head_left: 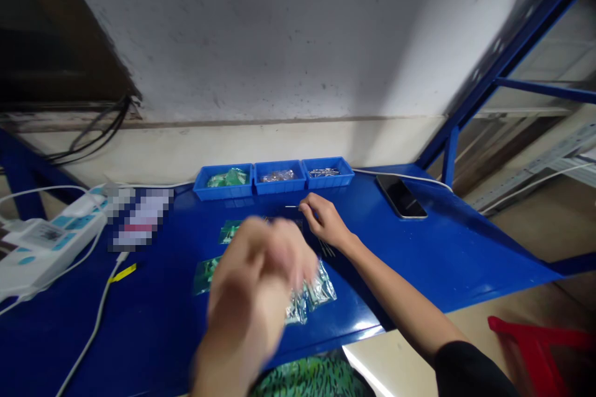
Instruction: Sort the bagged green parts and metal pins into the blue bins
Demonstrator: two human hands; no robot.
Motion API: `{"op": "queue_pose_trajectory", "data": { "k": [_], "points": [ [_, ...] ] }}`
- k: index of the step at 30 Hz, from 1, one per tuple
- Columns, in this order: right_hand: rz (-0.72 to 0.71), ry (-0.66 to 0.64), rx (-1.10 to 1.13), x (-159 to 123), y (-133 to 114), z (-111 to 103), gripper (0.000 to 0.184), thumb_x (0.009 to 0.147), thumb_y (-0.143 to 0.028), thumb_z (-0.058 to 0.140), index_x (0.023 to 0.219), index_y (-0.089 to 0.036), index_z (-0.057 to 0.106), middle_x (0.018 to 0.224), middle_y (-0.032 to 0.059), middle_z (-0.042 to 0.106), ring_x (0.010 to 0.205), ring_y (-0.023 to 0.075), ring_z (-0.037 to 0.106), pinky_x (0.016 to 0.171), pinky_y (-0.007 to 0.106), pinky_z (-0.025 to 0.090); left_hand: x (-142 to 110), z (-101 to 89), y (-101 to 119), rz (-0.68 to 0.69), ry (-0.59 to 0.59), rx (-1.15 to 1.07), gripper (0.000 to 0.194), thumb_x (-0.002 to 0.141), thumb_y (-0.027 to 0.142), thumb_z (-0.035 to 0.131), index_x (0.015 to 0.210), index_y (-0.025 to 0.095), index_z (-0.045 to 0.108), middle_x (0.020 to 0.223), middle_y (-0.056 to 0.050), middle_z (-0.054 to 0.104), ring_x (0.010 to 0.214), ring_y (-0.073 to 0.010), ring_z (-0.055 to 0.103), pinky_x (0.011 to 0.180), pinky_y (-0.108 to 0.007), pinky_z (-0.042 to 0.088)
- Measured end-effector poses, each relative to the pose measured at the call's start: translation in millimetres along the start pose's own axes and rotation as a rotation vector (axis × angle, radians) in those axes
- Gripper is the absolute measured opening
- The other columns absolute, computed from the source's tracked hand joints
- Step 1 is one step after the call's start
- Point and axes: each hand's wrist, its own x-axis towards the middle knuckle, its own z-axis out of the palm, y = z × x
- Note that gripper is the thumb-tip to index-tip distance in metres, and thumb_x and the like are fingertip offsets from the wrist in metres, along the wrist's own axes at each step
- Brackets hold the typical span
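My left hand [263, 267] is raised over the blue table, close to the camera and smeared by motion, so its fingers and anything in them cannot be made out. Farther right, my right hand [326, 220] is closed in a pinch on a thin metal rod [291, 206] that juts out to the left. Several similar rods [327, 250] lie just below that hand. Small clear bags with pale contents [321, 290] lie on the table, partly behind my left hand. Green-looking packets [205, 275] show at its left side.
Three blue bins line the wall: one with green packets [223, 191], one with clear bags or small parts [280, 186], one with metal rods [329, 182]. A phone [403, 197] lies right; a power strip [51, 248] and cables lie left. A red stool [540, 341] stands lower right.
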Motion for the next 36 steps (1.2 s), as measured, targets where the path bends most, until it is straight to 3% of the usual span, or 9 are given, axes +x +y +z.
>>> {"op": "queue_pose_trajectory", "data": {
  "k": [4, 6, 9, 13, 19, 26, 36],
  "points": [
    [-0.014, -0.048, -0.008, 0, -4, 2, 0.023, 0.095, -0.028, 0.035, 0.080, -0.020, 0.051, 0.074, 0.0042, 0.055, 0.069, 0.0169, 0.052, 0.066, 0.029, 0.040, 51, 21.5, -58, 0.217, -0.069, 0.235, 0.017, 0.085, 0.030, 0.054, 0.099, 0.021, 0.056, 0.100, -0.006, 0.058, 0.083, -0.0175, 0.056, 0.076, -0.034, 0.048],
    [-0.023, -0.068, -0.016, 0, -5, 3, 0.023, 0.094, -0.027, 0.035, 0.079, -0.020, 0.051, 0.073, 0.0041, 0.055, 0.069, 0.0168, 0.052, 0.066, 0.029, 0.040, 59, 26.6, -86, 0.279, -0.188, 0.321, 0.014, 0.085, 0.023, 0.052, 0.098, 0.021, 0.057, 0.095, -0.005, 0.060, 0.085, -0.0178, 0.057, 0.076, -0.032, 0.048],
    [-0.027, -0.088, -0.028, 0, -5, 5, 0.024, 0.095, -0.027, 0.035, 0.078, -0.020, 0.051, 0.072, 0.0040, 0.055, 0.069, 0.0168, 0.052, 0.066, 0.029, 0.040, 56, 30.0, -108, 0.300, -0.210, 0.386, 0.011, 0.087, 0.019, 0.050, 0.094, 0.020, 0.057, 0.085, -0.004, 0.062, 0.082, -0.0181, 0.059, 0.074, -0.032, 0.048],
    [-0.033, -0.126, -0.022, 0, -8, 6, 0.024, 0.095, -0.026, 0.035, 0.078, -0.020, 0.051, 0.073, 0.0038, 0.056, 0.070, 0.0166, 0.052, 0.067, 0.029, 0.041, 48, 28.0, -111, 0.295, -0.181, 0.420, 0.010, 0.088, 0.022, 0.049, 0.089, 0.021, 0.059, 0.082, -0.003, 0.064, 0.079, -0.0183, 0.060, 0.073, -0.031, 0.048],
    [-0.041, -0.127, -0.001, -2, -12, 6, 0.011, 0.091, -0.028, 0.046, 0.095, -0.020, 0.052, 0.080, 0.0045, 0.057, 0.075, 0.0178, 0.053, 0.068, 0.030, 0.042, 46, 22.2, -114, 0.191, -0.125, 0.354, 0.011, 0.088, 0.023, 0.050, 0.088, 0.021, 0.061, 0.083, -0.002, 0.067, 0.073, -0.0157, 0.062, 0.070, -0.027, 0.050],
    [-0.047, -0.102, -0.018, -2, -10, 7, 0.017, 0.094, -0.027, 0.039, 0.088, -0.019, 0.053, 0.078, 0.0052, 0.057, 0.074, 0.0173, 0.053, 0.069, 0.030, 0.042, 46, 23.8, -117, 0.187, -0.095, 0.310, 0.014, 0.087, 0.023, 0.051, 0.097, 0.021, 0.061, 0.086, -0.003, 0.068, 0.074, -0.0154, 0.064, 0.070, -0.027, 0.051],
    [-0.044, -0.112, -0.031, -2, -11, 7, 0.019, 0.094, -0.028, 0.039, 0.088, -0.019, 0.054, 0.079, 0.0049, 0.057, 0.076, 0.0171, 0.054, 0.070, 0.029, 0.042, 45, 22.4, -120, 0.237, -0.082, 0.333, 0.010, 0.087, 0.023, 0.051, 0.090, 0.020, 0.059, 0.083, -0.003, 0.066, 0.073, -0.0144, 0.062, 0.068, -0.025, 0.049]
  ]
}}
